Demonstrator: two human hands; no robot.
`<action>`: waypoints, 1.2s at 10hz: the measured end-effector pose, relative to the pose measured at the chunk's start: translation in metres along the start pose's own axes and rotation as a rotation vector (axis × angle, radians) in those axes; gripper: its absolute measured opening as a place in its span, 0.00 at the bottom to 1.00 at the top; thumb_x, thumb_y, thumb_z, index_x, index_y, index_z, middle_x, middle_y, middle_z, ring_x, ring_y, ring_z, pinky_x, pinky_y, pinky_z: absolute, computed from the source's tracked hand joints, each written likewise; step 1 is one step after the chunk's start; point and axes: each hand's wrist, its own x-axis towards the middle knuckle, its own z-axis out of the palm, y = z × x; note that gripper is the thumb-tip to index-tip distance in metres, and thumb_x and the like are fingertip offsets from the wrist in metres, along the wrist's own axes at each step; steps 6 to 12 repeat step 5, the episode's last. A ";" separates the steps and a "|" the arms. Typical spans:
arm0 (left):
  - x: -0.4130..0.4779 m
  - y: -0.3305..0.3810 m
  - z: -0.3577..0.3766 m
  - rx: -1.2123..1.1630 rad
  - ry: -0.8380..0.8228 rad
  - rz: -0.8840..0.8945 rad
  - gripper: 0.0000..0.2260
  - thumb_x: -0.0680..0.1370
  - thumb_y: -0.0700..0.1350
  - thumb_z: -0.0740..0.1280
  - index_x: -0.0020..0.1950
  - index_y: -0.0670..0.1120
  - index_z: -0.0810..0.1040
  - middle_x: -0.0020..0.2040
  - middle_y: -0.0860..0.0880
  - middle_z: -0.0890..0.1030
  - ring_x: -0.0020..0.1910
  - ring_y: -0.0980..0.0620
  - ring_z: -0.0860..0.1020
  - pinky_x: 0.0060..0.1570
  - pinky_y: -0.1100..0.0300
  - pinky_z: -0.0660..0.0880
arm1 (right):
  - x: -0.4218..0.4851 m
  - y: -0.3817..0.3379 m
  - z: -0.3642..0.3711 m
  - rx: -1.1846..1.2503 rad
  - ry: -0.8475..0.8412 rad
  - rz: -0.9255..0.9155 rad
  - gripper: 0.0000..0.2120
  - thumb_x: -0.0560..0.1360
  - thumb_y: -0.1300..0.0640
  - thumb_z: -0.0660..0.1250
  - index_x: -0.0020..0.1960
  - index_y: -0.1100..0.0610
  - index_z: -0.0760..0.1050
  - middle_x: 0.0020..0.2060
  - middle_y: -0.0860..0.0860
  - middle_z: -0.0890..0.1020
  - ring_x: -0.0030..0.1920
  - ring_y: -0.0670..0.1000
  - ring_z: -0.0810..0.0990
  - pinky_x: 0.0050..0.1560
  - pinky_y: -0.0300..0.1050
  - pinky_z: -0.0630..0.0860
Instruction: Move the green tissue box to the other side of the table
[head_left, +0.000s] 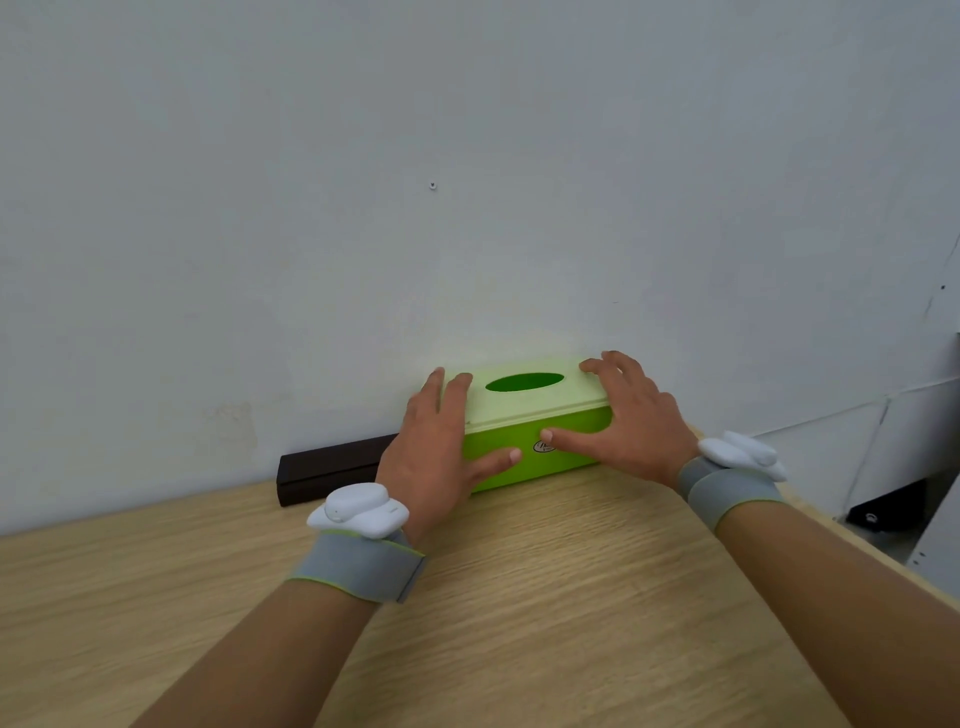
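Note:
The green tissue box (524, 410) has a pale green lid with an oval slot and a darker green body. It rests on the wooden table (519, 597) at the far right, close against the wall. My left hand (439, 447) clasps its left end, fingers over the top and thumb on the front face. Over the right end lies my right hand (631, 421), fingers on the lid, thumb pressed on the front beside a small oval label. Both wrists carry grey bands with white devices.
A long dark brown box (332, 470) lies against the wall just left of the tissue box, partly behind my left hand. The table's right edge (883, 556) runs diagonally near my right forearm. The grey wall (467, 208) bounds the far side.

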 end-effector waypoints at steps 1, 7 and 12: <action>-0.004 0.001 -0.006 0.074 -0.010 0.009 0.48 0.68 0.68 0.68 0.78 0.52 0.49 0.80 0.47 0.49 0.77 0.44 0.50 0.69 0.44 0.63 | -0.005 -0.003 -0.007 -0.018 0.018 0.011 0.54 0.55 0.18 0.61 0.74 0.45 0.60 0.77 0.49 0.57 0.74 0.55 0.60 0.68 0.57 0.58; -0.022 0.045 -0.070 0.174 0.001 0.056 0.51 0.65 0.73 0.64 0.78 0.51 0.46 0.80 0.47 0.48 0.78 0.45 0.48 0.70 0.45 0.59 | -0.032 -0.055 -0.062 -0.015 0.030 -0.073 0.45 0.62 0.23 0.60 0.73 0.46 0.61 0.77 0.49 0.59 0.74 0.54 0.61 0.69 0.56 0.58; -0.022 0.045 -0.070 0.174 0.001 0.056 0.51 0.65 0.73 0.64 0.78 0.51 0.46 0.80 0.47 0.48 0.78 0.45 0.48 0.70 0.45 0.59 | -0.032 -0.055 -0.062 -0.015 0.030 -0.073 0.45 0.62 0.23 0.60 0.73 0.46 0.61 0.77 0.49 0.59 0.74 0.54 0.61 0.69 0.56 0.58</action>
